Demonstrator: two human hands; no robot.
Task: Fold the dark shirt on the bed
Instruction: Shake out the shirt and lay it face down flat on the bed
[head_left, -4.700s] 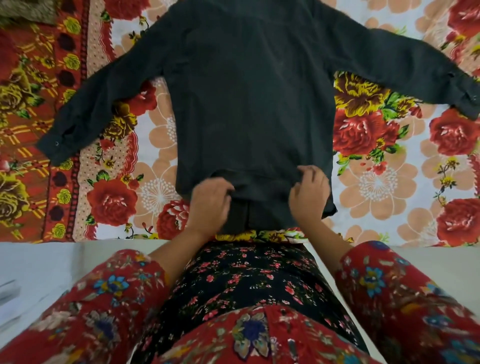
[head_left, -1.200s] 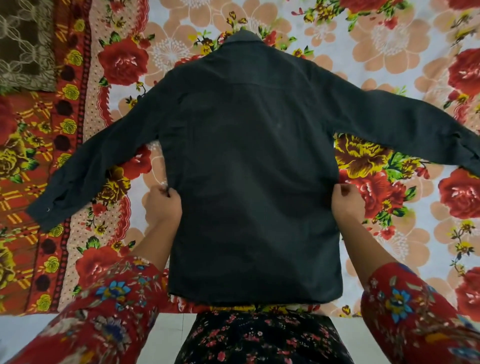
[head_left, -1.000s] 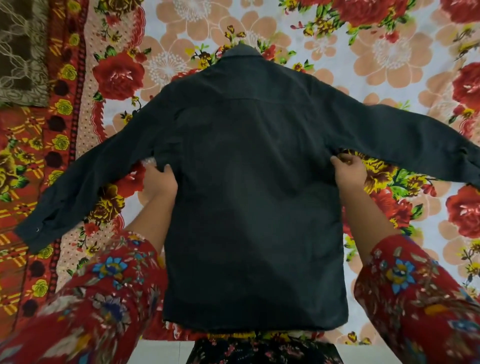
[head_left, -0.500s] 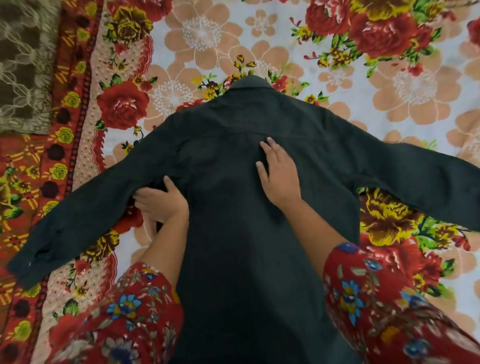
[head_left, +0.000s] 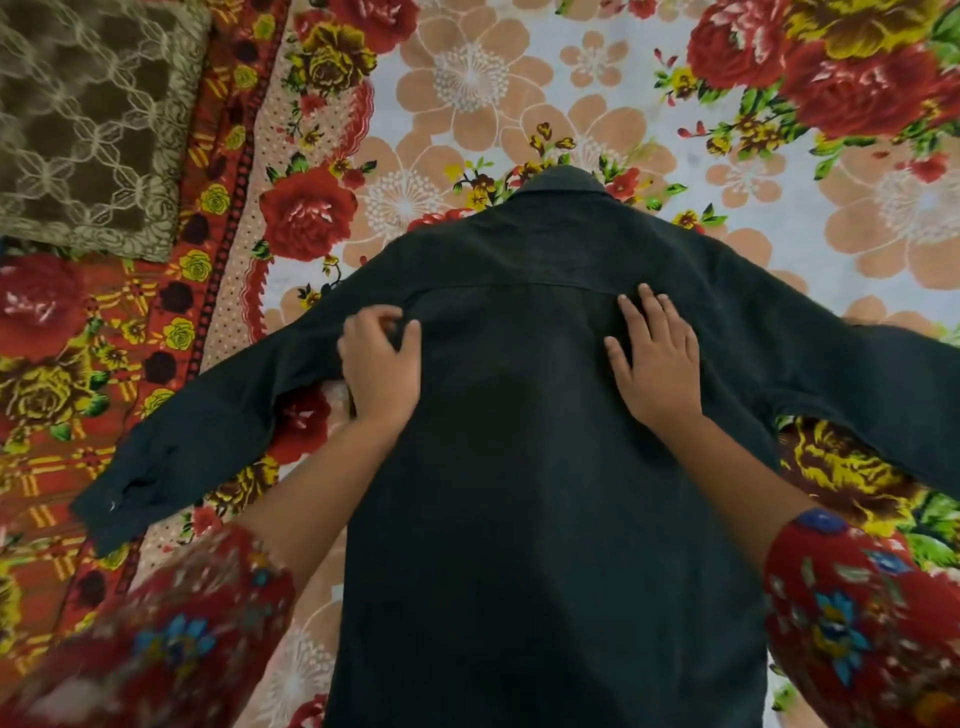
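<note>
dark shirt (head_left: 519, 493) lies back-up on the bed (head_left: 519, 104), collar (head_left: 561, 182) at the far end, both sleeves spread out to the sides. left hand (head_left: 382, 369) is at the left armhole seam, fingers (head_left: 363, 325) curled, thumb opposite them, pinching the fabric where the left sleeve (head_left: 208, 431) joins the body. right hand (head_left: 657, 364) lies flat on the upper back just below the yoke seam, its fingers straight and slightly spread, pressing down. brown lace-pattern cushion (head_left: 88, 119) at far left, clear of the shirt.
</note>
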